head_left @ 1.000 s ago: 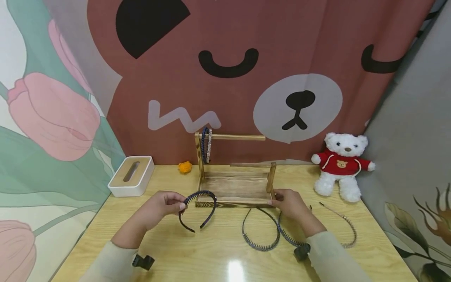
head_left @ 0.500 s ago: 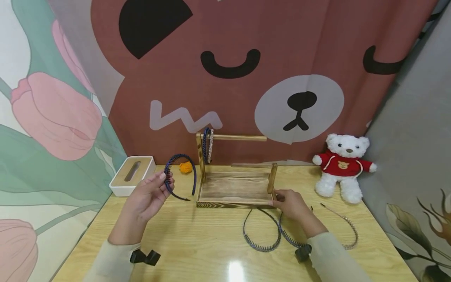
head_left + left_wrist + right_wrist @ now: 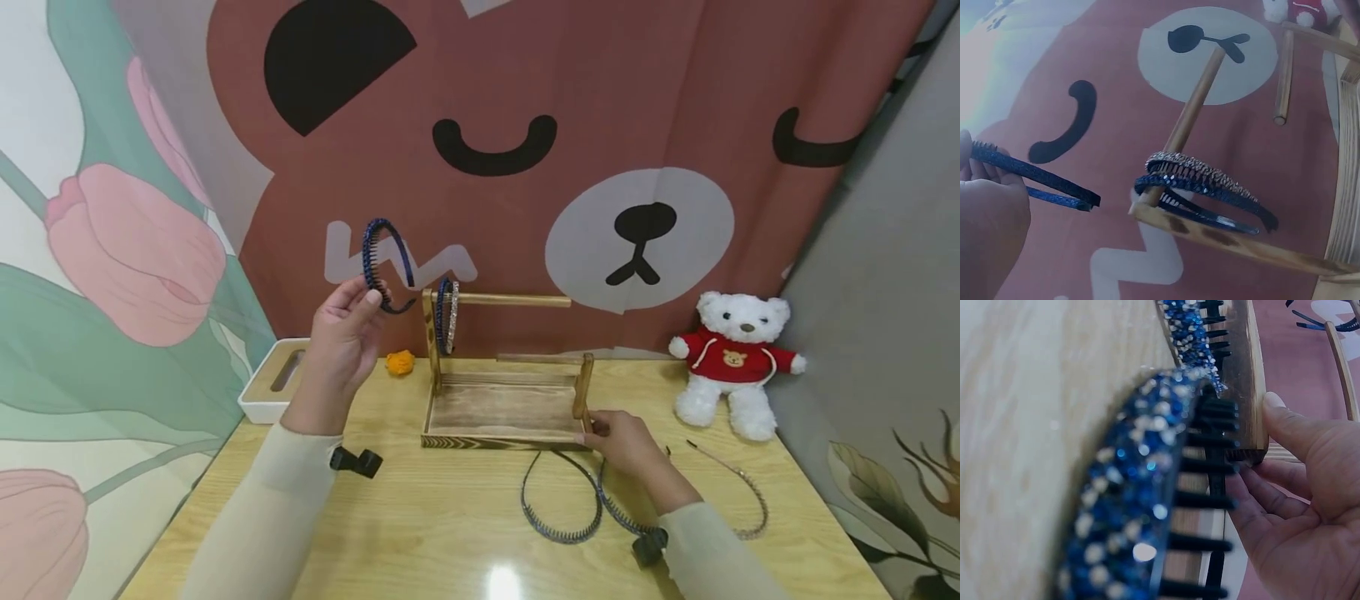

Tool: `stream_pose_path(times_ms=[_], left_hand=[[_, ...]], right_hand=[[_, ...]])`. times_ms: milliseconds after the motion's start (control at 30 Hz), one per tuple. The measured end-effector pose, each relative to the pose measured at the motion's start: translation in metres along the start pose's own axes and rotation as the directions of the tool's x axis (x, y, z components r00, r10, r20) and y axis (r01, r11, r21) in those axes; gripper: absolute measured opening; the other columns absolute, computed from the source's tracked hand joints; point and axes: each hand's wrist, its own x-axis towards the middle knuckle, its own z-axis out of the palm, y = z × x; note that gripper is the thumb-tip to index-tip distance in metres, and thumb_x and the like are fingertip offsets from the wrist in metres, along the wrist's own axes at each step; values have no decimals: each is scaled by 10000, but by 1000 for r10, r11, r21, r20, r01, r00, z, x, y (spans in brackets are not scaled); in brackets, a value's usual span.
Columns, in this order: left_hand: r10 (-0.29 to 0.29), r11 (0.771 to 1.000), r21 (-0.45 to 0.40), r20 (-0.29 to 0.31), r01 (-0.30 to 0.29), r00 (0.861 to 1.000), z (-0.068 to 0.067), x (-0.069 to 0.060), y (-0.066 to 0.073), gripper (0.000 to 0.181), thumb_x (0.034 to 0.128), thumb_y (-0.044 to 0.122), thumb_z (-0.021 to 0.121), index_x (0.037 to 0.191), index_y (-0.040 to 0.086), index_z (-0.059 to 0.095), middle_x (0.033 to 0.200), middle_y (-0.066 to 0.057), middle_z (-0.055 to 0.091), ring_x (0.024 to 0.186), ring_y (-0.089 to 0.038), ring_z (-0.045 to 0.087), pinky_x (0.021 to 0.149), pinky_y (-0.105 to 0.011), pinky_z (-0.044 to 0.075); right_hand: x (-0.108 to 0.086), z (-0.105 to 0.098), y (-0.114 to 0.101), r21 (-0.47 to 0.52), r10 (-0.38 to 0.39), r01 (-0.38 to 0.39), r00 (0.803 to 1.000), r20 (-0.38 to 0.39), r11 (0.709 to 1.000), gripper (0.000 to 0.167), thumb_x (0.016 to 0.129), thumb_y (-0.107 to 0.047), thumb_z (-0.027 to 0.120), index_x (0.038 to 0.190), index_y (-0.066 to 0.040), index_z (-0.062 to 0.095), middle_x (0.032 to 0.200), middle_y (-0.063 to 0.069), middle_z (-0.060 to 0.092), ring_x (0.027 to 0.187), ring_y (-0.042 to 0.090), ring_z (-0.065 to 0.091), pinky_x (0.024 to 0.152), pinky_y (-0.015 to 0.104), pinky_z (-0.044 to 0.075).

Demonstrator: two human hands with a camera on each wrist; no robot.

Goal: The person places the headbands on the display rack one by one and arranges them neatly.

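My left hand (image 3: 341, 337) pinches a dark blue toothed headband (image 3: 371, 254), raised left of the wooden rack (image 3: 432, 342). In the left wrist view this headband (image 3: 1041, 178) is apart from the rack's upper rod (image 3: 1194, 103). Two headbands, one dark blue (image 3: 1204, 190) and one covered in pale stones (image 3: 1200, 170), hang on that rod by the post. My right hand (image 3: 626, 446) grips the rack's front right corner; in the right wrist view the thumb and fingers hold the wooden edge (image 3: 1254, 394). Glittery blue headbands (image 3: 1129, 481) lie close to that hand.
Several headbands lie on the table at the front right, including a round dark one (image 3: 561, 537) and a thinner one (image 3: 763, 500). A white box with a wooden lid (image 3: 258, 400) and an orange lump (image 3: 400, 362) are left of the rack. A white teddy bear (image 3: 731, 362) sits right.
My left hand has lifted the dark blue headband from low in front of the rack, first leftward, then up to rod height. The right hand keeps its grip on the rack corner.
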Motion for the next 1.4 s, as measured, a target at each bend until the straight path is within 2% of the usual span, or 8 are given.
stream_pose_path(times_ms=[100,267,433,633,867,1067,1400], left_hand=[[-7,1000,-1,8,7,1000,6,10,-9,261,1068,-71,610,1067,101,806,1001,-30,782,920,-141,728,846,-208,605],[-42,998,49,-32,43,999,10,20,-21,300,1081,-65,592,1040,137,810,979,0,777,880,-113,710,782,-193,575],[-69,994,84,-59,73,996,7,26,-28,302,1082,-39,610,1018,169,820,987,12,778,923,-112,716,844,-207,589],[-74,992,94,-76,81,994,0,31,-37,318,1085,-49,599,1010,170,817,985,23,765,919,-98,692,820,-185,566],[-127,981,132,-97,139,987,-11,27,-57,350,1084,-72,587,982,185,801,978,45,749,942,-94,680,887,-191,586],[-178,965,173,-129,199,976,-22,21,-73,343,1085,-55,604,965,203,795,978,65,739,953,-80,668,891,-186,583],[-224,952,182,-135,246,965,-35,17,-88,276,1085,-35,620,1011,174,784,1015,43,749,986,-90,690,929,-206,584]], right_hand=[[-2,-1,2,2,1,-1,1000,-3,1000,587,1024,-278,795,1482,55,637,1208,185,804,1137,365,770,922,505,655],[-2,-1,2,4,-11,11,1000,-11,1000,593,1021,-279,799,1479,61,637,1211,198,801,1143,373,768,936,515,649],[-2,-1,1,-4,-3,3,1000,-5,1000,600,1022,-277,798,1484,66,629,1225,209,796,1155,382,763,956,525,643],[-1,-3,-1,-18,-7,7,1000,-5,1000,599,1021,-278,799,1482,65,631,1227,210,796,1162,387,759,981,542,631],[-2,-2,-1,-10,15,-15,1000,1,1000,595,1021,-281,799,1482,57,635,1203,187,807,1143,370,767,951,522,643],[-2,0,-1,-8,10,-10,1000,1,1000,575,1024,-272,794,1479,46,644,1196,182,809,1143,376,765,953,530,639],[-2,-1,-1,-15,12,-12,1000,-2,1000,587,1027,-278,790,1489,48,634,1214,192,804,1163,390,759,973,548,631]])
